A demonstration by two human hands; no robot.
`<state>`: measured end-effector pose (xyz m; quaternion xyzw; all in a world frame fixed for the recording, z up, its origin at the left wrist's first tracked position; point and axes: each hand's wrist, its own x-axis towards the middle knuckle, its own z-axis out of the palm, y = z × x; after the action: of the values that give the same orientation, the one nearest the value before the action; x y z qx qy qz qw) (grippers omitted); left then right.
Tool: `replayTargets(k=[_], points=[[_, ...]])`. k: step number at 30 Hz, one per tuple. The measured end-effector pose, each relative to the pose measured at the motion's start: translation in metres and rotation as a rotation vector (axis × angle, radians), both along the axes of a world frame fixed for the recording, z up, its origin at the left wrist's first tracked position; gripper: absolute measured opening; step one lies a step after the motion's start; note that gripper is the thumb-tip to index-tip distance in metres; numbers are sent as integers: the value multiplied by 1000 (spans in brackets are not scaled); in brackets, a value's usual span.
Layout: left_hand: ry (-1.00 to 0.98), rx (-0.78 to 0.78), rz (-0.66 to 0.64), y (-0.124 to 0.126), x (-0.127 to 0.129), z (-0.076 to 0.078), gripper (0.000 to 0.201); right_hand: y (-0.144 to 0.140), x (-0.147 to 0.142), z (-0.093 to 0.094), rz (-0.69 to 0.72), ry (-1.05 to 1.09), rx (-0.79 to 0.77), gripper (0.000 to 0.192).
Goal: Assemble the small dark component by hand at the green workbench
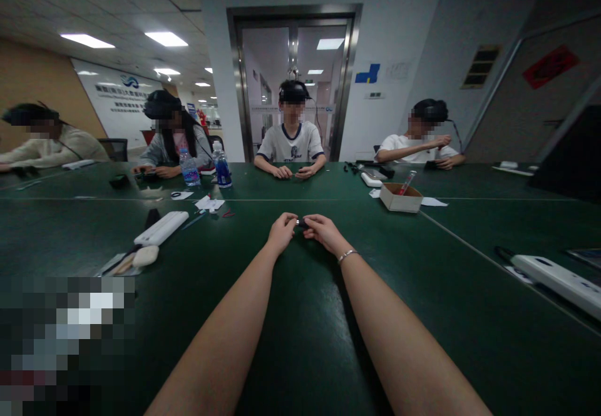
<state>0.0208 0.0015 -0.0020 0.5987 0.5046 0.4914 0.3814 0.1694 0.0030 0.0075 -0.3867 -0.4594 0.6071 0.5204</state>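
Observation:
Both arms reach out over the green table (310, 328). A small dark object with a silvery end (300, 223) is held between my two hands, just above the tabletop; it is too small for me to tell its kind. My left hand (282, 233) pinches the silvery end between thumb and fingertips. From the other side, my right hand (325, 232) grips the dark part with its fingers curled. A silver bracelet (347, 255) circles my right wrist.
Left of my hands lie a white power strip (162, 228), paper scraps (210, 204) and two bottles (222, 169). A cardboard box (401, 198) stands to the right, with another power strip (558, 278) nearer. Several people wearing headsets sit across the table.

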Motion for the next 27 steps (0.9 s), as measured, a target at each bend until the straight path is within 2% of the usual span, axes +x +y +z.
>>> replayTargets(k=[10, 19, 23, 27], points=[[17, 0, 12, 0, 0, 0, 22, -1, 0, 2, -10, -4, -12, 5], [58, 31, -10, -1, 0, -1, 23, -3, 0, 3, -1, 11, -7, 8], [48, 22, -66, 1, 0, -3, 24, -4, 0, 3, 8, 16, -3, 8], [56, 34, -52, 2, 0, -5, 23, -3, 0, 3, -1, 15, -15, 8]])
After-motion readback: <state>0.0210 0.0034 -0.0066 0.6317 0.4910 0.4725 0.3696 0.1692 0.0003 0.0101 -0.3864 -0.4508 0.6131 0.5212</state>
